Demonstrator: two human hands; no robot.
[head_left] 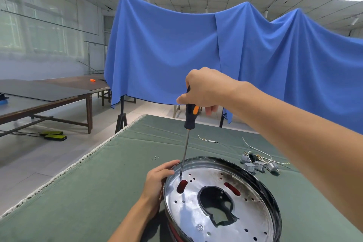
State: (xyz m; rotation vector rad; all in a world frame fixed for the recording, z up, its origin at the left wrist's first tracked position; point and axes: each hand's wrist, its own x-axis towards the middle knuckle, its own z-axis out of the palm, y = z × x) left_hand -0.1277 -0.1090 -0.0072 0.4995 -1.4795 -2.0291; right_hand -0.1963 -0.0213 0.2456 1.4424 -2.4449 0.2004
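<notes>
Head view: right hand grips screwdriver upright on metal base.

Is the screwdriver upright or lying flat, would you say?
Nearly upright: right hand grips the screwdriver handle, tip down on the metal base.

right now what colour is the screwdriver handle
Black with orange accents; the screwdriver handle shows best in the head view, gripped by the right hand.

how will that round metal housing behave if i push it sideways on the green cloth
Probably stiff: the round metal housing is shiny sheet metal with a rolled rim. It likely drags rather than slides, since it sits on the green cloth. It may rock under the screwdriver, which could be why the left hand holds its rim.
</notes>
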